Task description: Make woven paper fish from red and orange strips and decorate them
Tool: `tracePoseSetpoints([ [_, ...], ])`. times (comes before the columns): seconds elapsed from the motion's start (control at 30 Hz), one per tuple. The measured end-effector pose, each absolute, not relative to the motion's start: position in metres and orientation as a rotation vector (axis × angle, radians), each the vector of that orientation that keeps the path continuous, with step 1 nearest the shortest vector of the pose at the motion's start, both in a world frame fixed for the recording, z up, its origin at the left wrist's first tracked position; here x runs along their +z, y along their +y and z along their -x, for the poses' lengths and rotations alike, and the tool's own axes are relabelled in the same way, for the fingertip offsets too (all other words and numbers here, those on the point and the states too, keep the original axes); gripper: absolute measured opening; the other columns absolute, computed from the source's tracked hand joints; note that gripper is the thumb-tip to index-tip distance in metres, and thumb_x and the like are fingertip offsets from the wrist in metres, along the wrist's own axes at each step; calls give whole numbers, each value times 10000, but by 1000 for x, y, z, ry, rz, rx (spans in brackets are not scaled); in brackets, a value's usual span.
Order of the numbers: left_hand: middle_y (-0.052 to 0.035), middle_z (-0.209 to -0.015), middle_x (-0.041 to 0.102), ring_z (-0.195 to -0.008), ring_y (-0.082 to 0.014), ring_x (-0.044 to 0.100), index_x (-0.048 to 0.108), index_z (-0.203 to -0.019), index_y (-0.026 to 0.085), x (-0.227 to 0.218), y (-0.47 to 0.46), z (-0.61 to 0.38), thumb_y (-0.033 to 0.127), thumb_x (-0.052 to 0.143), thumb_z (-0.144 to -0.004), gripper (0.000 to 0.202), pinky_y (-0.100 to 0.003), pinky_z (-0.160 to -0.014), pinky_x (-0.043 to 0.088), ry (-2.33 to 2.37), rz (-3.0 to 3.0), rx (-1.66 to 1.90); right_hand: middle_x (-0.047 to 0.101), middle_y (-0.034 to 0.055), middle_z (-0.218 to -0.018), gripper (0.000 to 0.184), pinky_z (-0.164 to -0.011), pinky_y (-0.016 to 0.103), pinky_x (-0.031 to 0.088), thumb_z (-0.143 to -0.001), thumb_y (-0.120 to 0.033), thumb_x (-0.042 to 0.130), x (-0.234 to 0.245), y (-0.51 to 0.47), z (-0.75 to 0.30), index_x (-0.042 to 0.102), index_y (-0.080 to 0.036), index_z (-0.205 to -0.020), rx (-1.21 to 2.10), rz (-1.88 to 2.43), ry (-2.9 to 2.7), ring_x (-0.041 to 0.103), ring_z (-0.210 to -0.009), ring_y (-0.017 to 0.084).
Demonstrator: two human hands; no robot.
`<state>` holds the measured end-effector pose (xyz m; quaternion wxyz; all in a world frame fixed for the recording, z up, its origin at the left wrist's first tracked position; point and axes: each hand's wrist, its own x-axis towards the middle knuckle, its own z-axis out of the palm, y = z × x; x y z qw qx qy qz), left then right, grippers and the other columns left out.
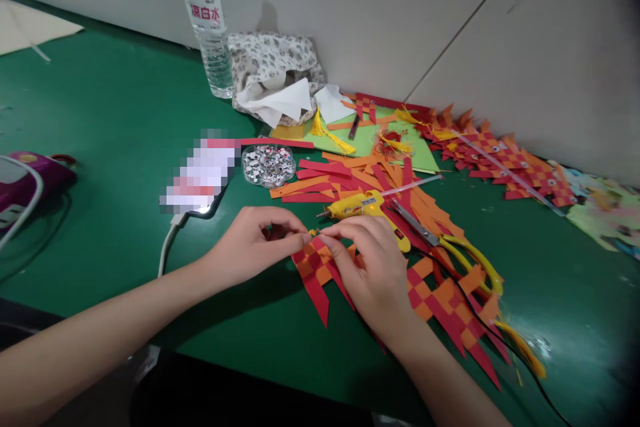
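Between my two hands hangs a woven paper fish [316,265] in red and orange strips, its pointed red tail ends facing down. My left hand [263,240] is closed in a pinch at its top end. Close by, my right hand [373,263] pinches the same end, thumb against forefinger. A tiny yellow-orange bit shows between the fingertips; what it is I cannot make out. Part of the fish is hidden behind the right hand. Just beyond that hand lies a yellow hot glue gun [350,205], with yellow-handled scissors [467,257] to its right.
More woven fish [450,300] lie right of my hands, crossed by a black cord. Loose paper strips [325,177] and a clear box of googly eyes [269,165] lie beyond. A phone [203,177], water bottle [207,33] and patterned tissue holder [275,57] stand farther back.
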<state>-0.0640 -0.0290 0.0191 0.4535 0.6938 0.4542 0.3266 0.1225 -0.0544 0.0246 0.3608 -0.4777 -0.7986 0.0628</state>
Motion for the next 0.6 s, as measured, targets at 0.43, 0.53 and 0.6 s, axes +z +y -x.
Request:
tracePoseSetpoints([
  [0.43,35,-578,576,-493,-62,432,697,-701,172,22,-30,62,175,605,-771,115,-172,-441,315,1117,-1846,846,645,47,-838,64,-758,340,442,-878,-173,542,25,-56,-120,603,-187,-891,29,1218,-2172,559,-839,192],
  [0.53,33,-571,569,-491,-65,434,695,-698,171,22,-30,62,179,608,-772,115,-175,-441,315,1115,-1878,851,644,45,-829,73,-748,339,439,-882,-171,532,25,-57,-120,600,-193,-874,35,1217,-2168,557,-830,192],
  [0.6,30,-577,572,-495,-68,440,696,-705,172,22,-30,62,178,606,-774,113,-179,-444,319,1110,-1899,857,640,45,-825,71,-746,337,438,-881,-166,529,25,-57,-120,595,-192,-871,34,1210,-2169,553,-825,191],
])
